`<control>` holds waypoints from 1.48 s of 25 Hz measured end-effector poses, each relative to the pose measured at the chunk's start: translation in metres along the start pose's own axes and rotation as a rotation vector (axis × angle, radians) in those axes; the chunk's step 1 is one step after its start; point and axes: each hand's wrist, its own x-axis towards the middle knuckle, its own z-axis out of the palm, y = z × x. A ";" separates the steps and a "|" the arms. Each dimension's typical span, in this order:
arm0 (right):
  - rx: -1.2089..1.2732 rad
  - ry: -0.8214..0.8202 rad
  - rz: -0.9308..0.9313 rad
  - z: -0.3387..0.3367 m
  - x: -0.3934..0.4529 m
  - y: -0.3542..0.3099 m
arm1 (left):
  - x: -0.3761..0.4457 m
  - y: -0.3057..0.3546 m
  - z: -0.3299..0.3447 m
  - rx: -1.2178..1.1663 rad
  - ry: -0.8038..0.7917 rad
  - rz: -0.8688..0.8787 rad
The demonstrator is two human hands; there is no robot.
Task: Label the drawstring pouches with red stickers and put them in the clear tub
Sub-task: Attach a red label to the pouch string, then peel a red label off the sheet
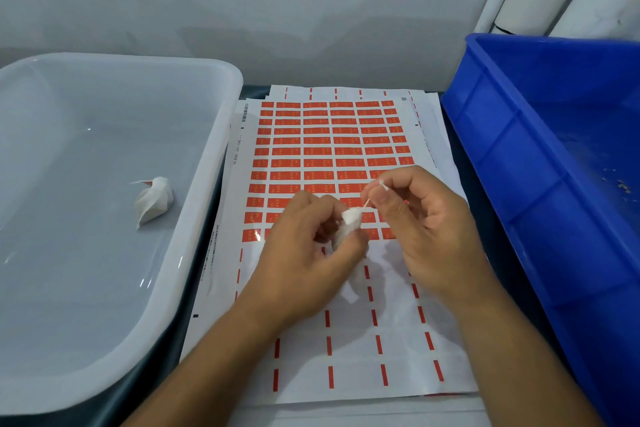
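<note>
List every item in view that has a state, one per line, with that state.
clear tub: open, holds one pouch
pouch in tub: lying on the tub floor, red sticker at its top
held pouch: pinched in left hand
drawstring: pulled taut by right hand
sticker sheet: flat, lower rows peeled
blue bin: open

L hand grips pouch; R hand pinches drawstring over sticker sheet.

A single head-worn camera looks forward and down, close over the sticker sheet, with the tub at left and blue crate at right.
</note>
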 end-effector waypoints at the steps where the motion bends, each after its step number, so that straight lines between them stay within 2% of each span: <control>1: 0.013 0.011 0.007 0.000 0.000 0.000 | 0.000 0.001 0.000 0.010 0.043 0.000; 4: 0.053 0.025 0.032 0.002 0.002 -0.002 | -0.001 -0.001 0.001 -0.019 0.112 0.001; 10: 0.104 0.067 0.117 0.001 0.002 0.000 | -0.002 0.000 0.001 -0.027 0.057 0.020; 13: 0.091 0.058 0.151 0.000 0.001 0.002 | -0.003 0.000 -0.001 0.045 0.036 0.057; 17: 0.023 0.073 0.115 -0.005 0.002 0.004 | -0.004 0.000 -0.001 0.017 -0.008 0.039; 22: -0.049 0.083 0.151 -0.007 0.001 0.005 | -0.003 -0.007 -0.001 0.120 0.050 0.017; 24: -0.143 0.180 0.226 -0.019 0.004 0.009 | -0.002 -0.010 -0.004 0.161 0.105 -0.014; 26: -0.362 0.287 0.296 -0.035 0.006 0.018 | 0.000 -0.012 -0.006 0.203 0.153 -0.040; 29: -0.507 0.315 0.387 -0.048 0.005 0.033 | 0.002 -0.014 -0.006 0.219 0.181 -0.079; 33: -0.434 0.308 0.417 -0.052 0.007 0.035 | 0.001 -0.017 -0.003 0.278 0.178 -0.114; 35: -0.248 0.325 0.474 -0.056 0.007 0.030 | 0.001 -0.018 -0.002 0.325 0.179 -0.112; 37: -0.017 0.255 0.564 -0.060 0.007 0.023 | 0.000 -0.017 -0.001 0.361 0.194 -0.050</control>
